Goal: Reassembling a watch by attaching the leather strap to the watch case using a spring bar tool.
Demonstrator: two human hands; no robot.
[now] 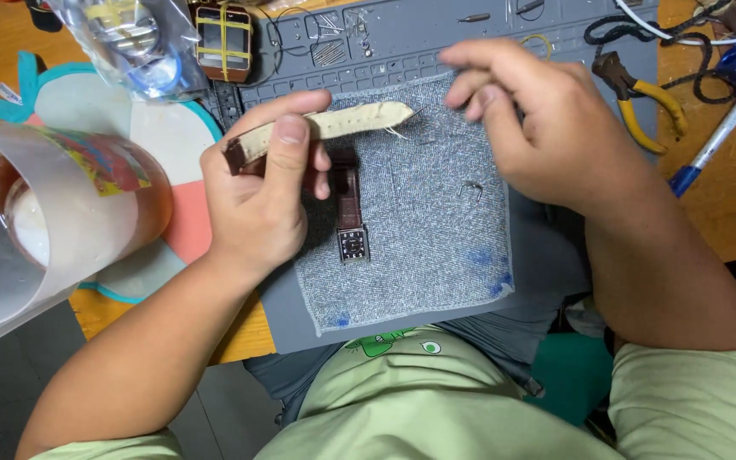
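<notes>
Nearest of all, the person's pale green shirt (402, 400) fills the bottom of the view, and both bare forearms reach forward from it over the wooden worktop (726, 213). A grey work mat (538, 255) lies on that surface, and a square of grey woven cloth (436, 255) with a few blue stains rests on the mat.

On the cloth, just beside the left hand (257, 204), lies a small rectangular watch (353, 245) with a dark dial, and a brown strap runs up from it towards that hand. The left hand's fingers (287, 153) are closed around a loose watch strap (334, 126), the thumb pressing it against the others; its pale lining faces up, its brown end shows at the left, and its tip sticks out to the right above the cloth. The right hand (547, 128) hovers over the cloth's upper right corner with fingertips drawn together just beside the strap's tip; whether they pinch anything I cannot tell.

To the left, an amber jar (129, 200) sits partly behind a curled translucent sheet (10, 247). To the right, yellow-handled pliers (641, 98) lie at the mat's edge, with a blue tool (726, 119) beyond. Farthest back sit a clear plastic bag (129, 38) and a small square part (225, 41) bound with yellow bands.
</notes>
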